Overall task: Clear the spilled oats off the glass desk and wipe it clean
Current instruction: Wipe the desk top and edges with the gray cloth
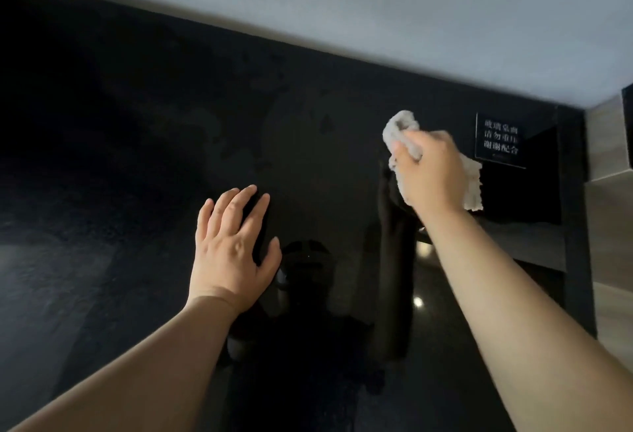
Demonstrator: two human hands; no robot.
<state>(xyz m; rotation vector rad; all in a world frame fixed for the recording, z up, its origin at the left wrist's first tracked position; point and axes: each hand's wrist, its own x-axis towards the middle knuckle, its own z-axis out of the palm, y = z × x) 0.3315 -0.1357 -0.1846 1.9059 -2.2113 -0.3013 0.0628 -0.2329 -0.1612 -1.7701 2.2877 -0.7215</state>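
The black glass desk (pixel 144 164) fills most of the view and shows faint wet smears near its middle. I see no oats on it. My right hand (pixel 433 171) grips a crumpled pale grey cloth (pixel 402 128) over the desk's right part, with cloth sticking out above and to the right of the fist. My left hand (pixel 231 250) lies flat on the glass near the middle, fingers straight and slightly spread.
A small black sign with white characters (pixel 500 140) stands at the desk's far right corner. A grey wall (pixel 411 13) runs along the back edge. Wooden shelving (pixel 609 164) borders the right side. Reflections show in the glass.
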